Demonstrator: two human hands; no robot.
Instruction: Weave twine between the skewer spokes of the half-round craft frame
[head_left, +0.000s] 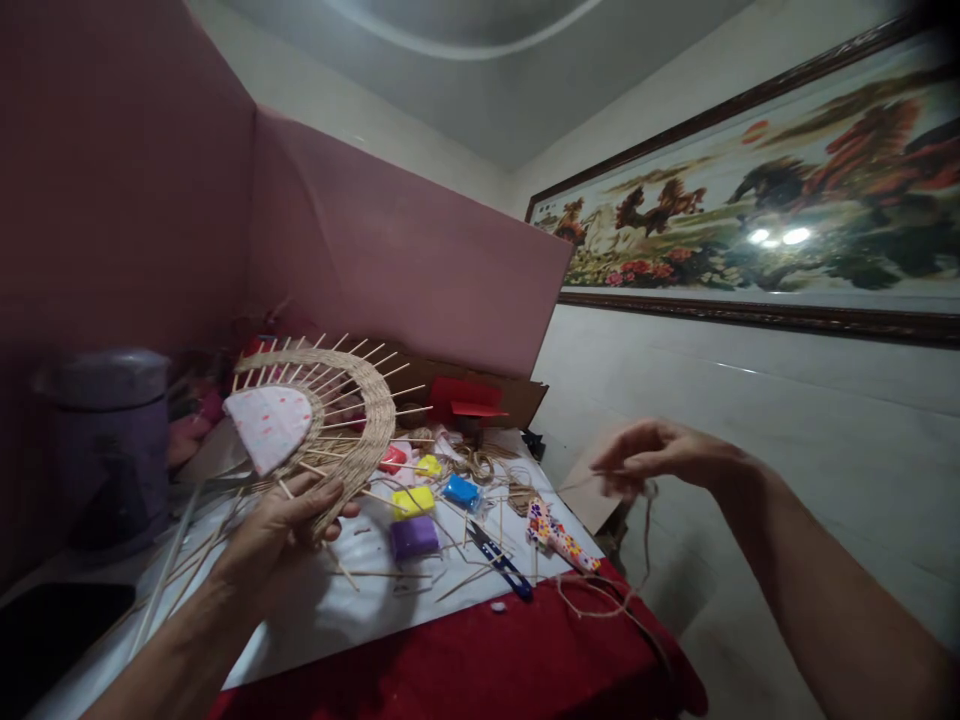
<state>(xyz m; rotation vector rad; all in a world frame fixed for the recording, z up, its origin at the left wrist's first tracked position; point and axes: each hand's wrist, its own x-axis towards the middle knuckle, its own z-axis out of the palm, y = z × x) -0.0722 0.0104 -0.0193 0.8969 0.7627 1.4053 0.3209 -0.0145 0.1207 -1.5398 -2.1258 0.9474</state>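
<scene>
My left hand (311,505) grips the lower edge of a half-round woven piece (371,400), raised above the table. Thin wooden sticks fan out through its twine band, and a white spotted cloth (271,425) fills the inner half-circle. Off to the right, my right hand (649,455) is closed with its fingertips pinched on a length of brown twine (649,540). From there the twine hangs down and loops over the red cloth at the table's edge; a strand also runs left toward the woven piece.
On the white table sheet lie blue-handled thread snips (501,562), purple (415,538), yellow (412,501) and blue (463,491) packets, loose sticks and a floral fabric piece (559,540). A purple tumbler (112,450) stands at left. A red cloth (480,660) covers the near edge.
</scene>
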